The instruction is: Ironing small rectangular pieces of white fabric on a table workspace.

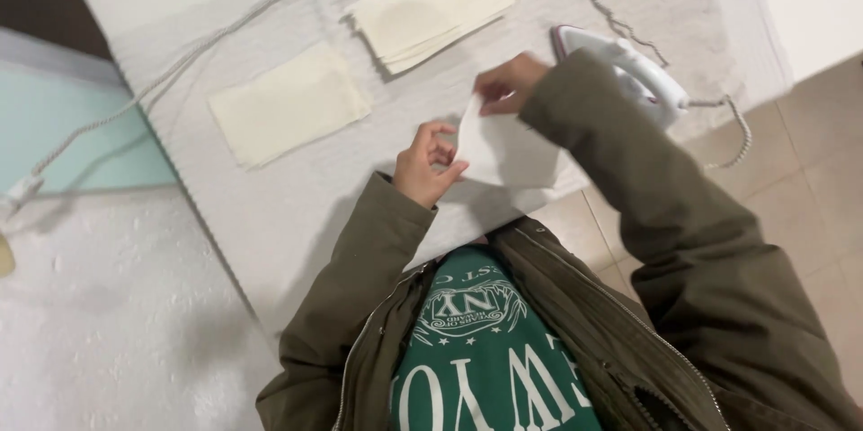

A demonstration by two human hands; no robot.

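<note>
Head view: L hand & R hand each w/ grip pinching an edge of white cloth piece on padded worktop; cream stack and single piece lie flat, iron parked beside.

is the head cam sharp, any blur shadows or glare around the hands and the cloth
Head view: soft, even light with no glare; the left hand and right hand gripping the white cloth piece look slightly soft; a faint shadow falls on the ironing surface under the left sleeve; the iron is partly hidden by the right sleeve; the frame is tilted.
</note>
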